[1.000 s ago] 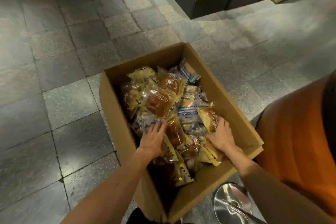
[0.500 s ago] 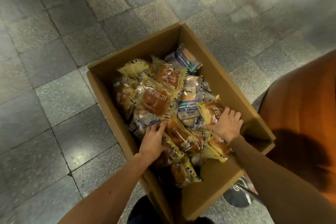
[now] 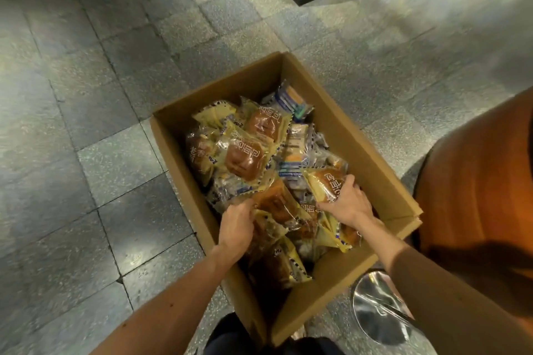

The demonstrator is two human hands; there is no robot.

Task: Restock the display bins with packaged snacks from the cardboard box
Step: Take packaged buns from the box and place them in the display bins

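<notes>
Box (image 3: 356,135) full of wrapped buns (image 3: 245,158) sits on the tiled floor (image 3: 115,153). Left hand (image 3: 236,225) pinches the edge of one bun packet (image 3: 277,203), right hand (image 3: 347,203) has its fingers curled round a second packet (image 3: 327,183) by the box's right wall.

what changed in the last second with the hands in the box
The left hand, which lay with fingers spread on the pile, has curled onto the edge of the middle bread packet. The right hand has closed round a yellow-wrapped bread packet by the box's right wall. Neither is lifted out yet. The cardboard box and the other packets stay put.
</notes>
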